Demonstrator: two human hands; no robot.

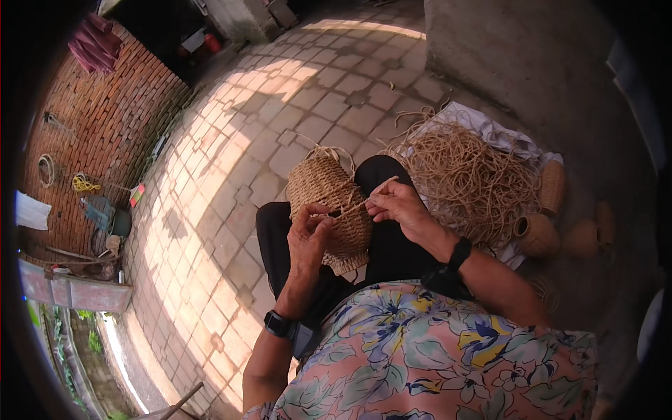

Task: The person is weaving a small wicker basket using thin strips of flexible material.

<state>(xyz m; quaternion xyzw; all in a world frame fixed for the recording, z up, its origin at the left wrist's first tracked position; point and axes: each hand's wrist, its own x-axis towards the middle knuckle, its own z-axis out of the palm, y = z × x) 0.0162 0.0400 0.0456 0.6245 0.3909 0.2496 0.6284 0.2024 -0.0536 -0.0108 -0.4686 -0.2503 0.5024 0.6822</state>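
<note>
A tan basket [315, 178] woven from straw rope rests between my knees, with loose strands sticking up at its far end. My left hand [310, 238] is at the basket's near left side, thumb and fingers bent toward each other over the weave; whether a strand lies between them is too small to tell. Just right of it, my right hand [397, 206] pinches a straw rope [383, 185], whose short end pokes up above the fingers. Part of that rope runs to the basket's surface.
A big heap of loose straw rope [469, 175] lies on a white sheet [483, 126] to my right. Several small woven baskets [537, 235] stand beside it. A brick wall [105, 119] rises at the left, with a bucket [121, 222] at its foot. Paving stones [203, 210] cover the ground.
</note>
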